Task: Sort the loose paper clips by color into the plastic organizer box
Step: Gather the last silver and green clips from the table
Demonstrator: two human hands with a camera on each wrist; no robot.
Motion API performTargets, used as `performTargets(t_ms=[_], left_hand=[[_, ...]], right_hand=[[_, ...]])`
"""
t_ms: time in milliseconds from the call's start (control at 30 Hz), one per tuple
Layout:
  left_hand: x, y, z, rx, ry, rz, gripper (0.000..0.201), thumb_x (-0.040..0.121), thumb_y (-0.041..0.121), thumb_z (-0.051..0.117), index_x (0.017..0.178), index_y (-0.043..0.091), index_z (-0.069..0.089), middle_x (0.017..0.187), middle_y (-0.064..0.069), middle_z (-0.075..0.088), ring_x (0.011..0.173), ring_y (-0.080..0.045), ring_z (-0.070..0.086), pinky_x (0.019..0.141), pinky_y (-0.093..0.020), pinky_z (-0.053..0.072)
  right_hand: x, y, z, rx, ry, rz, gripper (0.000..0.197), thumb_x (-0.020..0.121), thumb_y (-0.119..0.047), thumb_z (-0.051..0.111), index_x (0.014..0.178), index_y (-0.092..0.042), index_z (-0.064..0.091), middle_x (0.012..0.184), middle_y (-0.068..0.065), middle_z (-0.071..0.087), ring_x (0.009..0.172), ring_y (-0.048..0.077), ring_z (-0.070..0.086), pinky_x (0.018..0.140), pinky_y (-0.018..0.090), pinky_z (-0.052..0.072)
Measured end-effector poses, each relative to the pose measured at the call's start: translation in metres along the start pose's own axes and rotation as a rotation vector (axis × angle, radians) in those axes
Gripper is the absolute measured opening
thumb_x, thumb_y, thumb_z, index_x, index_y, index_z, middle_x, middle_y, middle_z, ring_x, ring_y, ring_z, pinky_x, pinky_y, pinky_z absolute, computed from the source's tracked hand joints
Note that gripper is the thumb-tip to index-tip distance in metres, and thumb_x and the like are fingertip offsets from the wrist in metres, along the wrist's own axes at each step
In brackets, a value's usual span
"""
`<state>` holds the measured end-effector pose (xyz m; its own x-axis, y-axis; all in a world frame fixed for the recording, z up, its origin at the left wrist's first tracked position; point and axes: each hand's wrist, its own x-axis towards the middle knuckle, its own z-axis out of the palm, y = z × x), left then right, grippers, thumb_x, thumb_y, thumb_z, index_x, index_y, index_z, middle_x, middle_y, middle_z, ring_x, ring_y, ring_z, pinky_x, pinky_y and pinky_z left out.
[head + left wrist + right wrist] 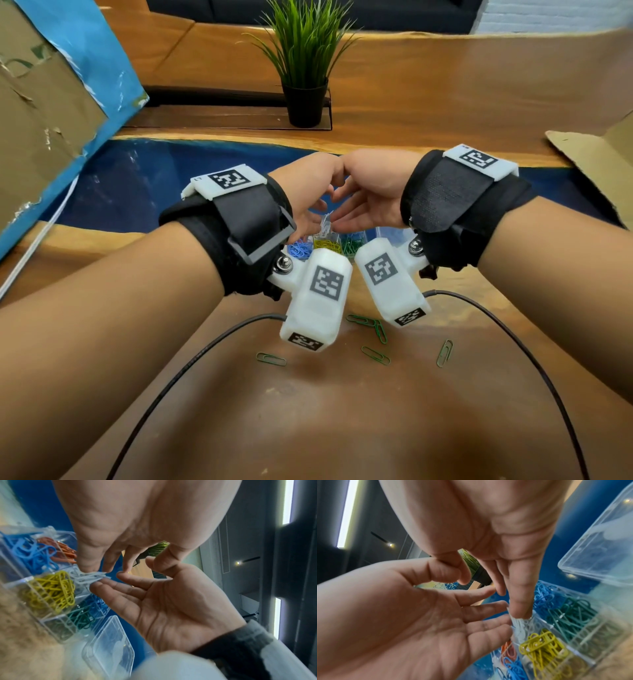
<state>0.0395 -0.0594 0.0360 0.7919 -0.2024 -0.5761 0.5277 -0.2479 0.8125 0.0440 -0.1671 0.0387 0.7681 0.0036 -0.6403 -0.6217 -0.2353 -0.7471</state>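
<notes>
A clear plastic organizer box (18, 581) lies under my hands, its compartments holding blue (32, 555), orange (63, 550), yellow (54, 588) and green clips (80, 616). A bunch of white clips (89, 576) is squeezed between the straight fingertips of my left hand (102, 563) and my right hand (120, 586), just above the box. From the head view, the left hand (315, 219) and right hand (346, 219) meet palm to palm over the white clips (325, 226). Several loose green clips (375, 354) lie on the table near me.
The box's clear lid (599, 547) stands open on the right side. A potted plant (305, 68) is behind the hands. Cardboard sheets sit at the left (41, 120) and right (599, 154). Two black cables (191, 363) trail across the wooden table.
</notes>
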Motion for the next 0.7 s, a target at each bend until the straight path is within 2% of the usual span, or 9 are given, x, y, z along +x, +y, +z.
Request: performTargets(t_ms=[33,100,200,300,400,500,567,633,700], left_hand=[[0.0,0.0,0.0,0.031,0.006,0.004,0.037,0.087,0.019,0.045,0.119,0.003,0.053,0.131,-0.02,0.048,0.126,-0.038,0.045,0.106,-0.046,0.04],[-0.002,0.001,0.001,0.06,0.013,0.009,0.039,0.089,0.021,0.045,0.123,0.004,0.051,0.132,-0.019,0.048,0.129,-0.036,0.041,0.107,-0.044,0.038],[-0.003,-0.001,-0.003,0.061,0.053,0.038,0.039,0.086,0.021,0.048,0.121,0.005,0.051,0.118,-0.017,0.054,0.121,-0.036,0.049,0.099,-0.038,0.044],[-0.006,-0.002,-0.008,0.039,0.059,0.087,0.044,0.088,0.017,0.045,0.131,0.007,0.045,0.111,-0.016,0.053,0.116,-0.036,0.051,0.096,-0.037,0.044],[-0.01,-0.008,-0.015,0.051,0.082,0.123,0.042,0.09,0.016,0.043,0.131,0.007,0.045,0.112,-0.015,0.054,0.106,-0.032,0.053,0.09,-0.036,0.046],[-0.015,-0.017,-0.023,0.127,0.131,0.144,0.037,0.091,0.017,0.045,0.125,0.007,0.051,0.118,-0.014,0.057,0.105,-0.028,0.056,0.087,-0.034,0.05],[-0.02,-0.021,-0.027,0.209,0.122,0.162,0.033,0.092,0.014,0.044,0.123,0.008,0.052,0.116,-0.012,0.058,0.104,-0.026,0.058,0.088,-0.034,0.05],[-0.027,-0.026,-0.032,0.356,0.069,0.206,0.026,0.094,0.011,0.041,0.115,0.01,0.055,0.102,-0.008,0.059,0.091,-0.021,0.059,0.083,-0.032,0.051],[-0.034,-0.033,-0.039,0.559,0.018,0.296,0.017,0.091,0.011,0.046,0.096,0.014,0.062,0.086,-0.004,0.061,0.075,-0.018,0.059,0.075,-0.032,0.054]], right_hand=[[-0.001,0.0,-0.001,-0.022,0.012,-0.003,0.03,0.094,-0.025,0.043,0.109,-0.001,0.05,0.114,0.027,0.056,0.102,0.036,0.062,0.073,0.034,0.057],[-0.003,0.001,-0.001,-0.063,0.036,-0.022,0.03,0.094,-0.026,0.046,0.11,-0.001,0.051,0.112,0.025,0.056,0.099,0.035,0.061,0.073,0.033,0.056],[-0.004,0.002,0.001,-0.122,0.064,-0.061,0.029,0.093,-0.027,0.049,0.106,-0.001,0.052,0.1,0.019,0.055,0.08,0.028,0.058,0.067,0.031,0.056],[-0.005,0.004,0.007,-0.151,0.051,-0.095,0.029,0.095,-0.031,0.046,0.097,-0.003,0.053,0.09,0.014,0.053,0.071,0.023,0.054,0.059,0.029,0.052],[-0.005,0.007,0.011,-0.171,0.018,-0.095,0.033,0.098,-0.035,0.042,0.107,-0.005,0.053,0.101,0.017,0.056,0.07,0.022,0.054,0.061,0.03,0.051],[-0.006,0.012,0.014,-0.193,0.02,-0.09,0.032,0.099,-0.035,0.039,0.112,-0.008,0.05,0.109,0.018,0.056,0.068,0.021,0.053,0.062,0.03,0.05],[-0.008,0.012,0.016,-0.203,0.021,-0.113,0.031,0.099,-0.035,0.04,0.11,-0.01,0.053,0.104,0.015,0.057,0.065,0.019,0.052,0.058,0.028,0.048],[-0.012,0.01,0.017,-0.217,0.02,-0.157,0.028,0.098,-0.032,0.041,0.106,-0.01,0.057,0.093,0.011,0.057,0.06,0.017,0.049,0.052,0.026,0.045],[-0.02,0.012,0.017,-0.268,0.02,-0.209,0.021,0.096,-0.024,0.048,0.101,-0.008,0.06,0.084,0.008,0.056,0.057,0.017,0.048,0.048,0.023,0.044]])
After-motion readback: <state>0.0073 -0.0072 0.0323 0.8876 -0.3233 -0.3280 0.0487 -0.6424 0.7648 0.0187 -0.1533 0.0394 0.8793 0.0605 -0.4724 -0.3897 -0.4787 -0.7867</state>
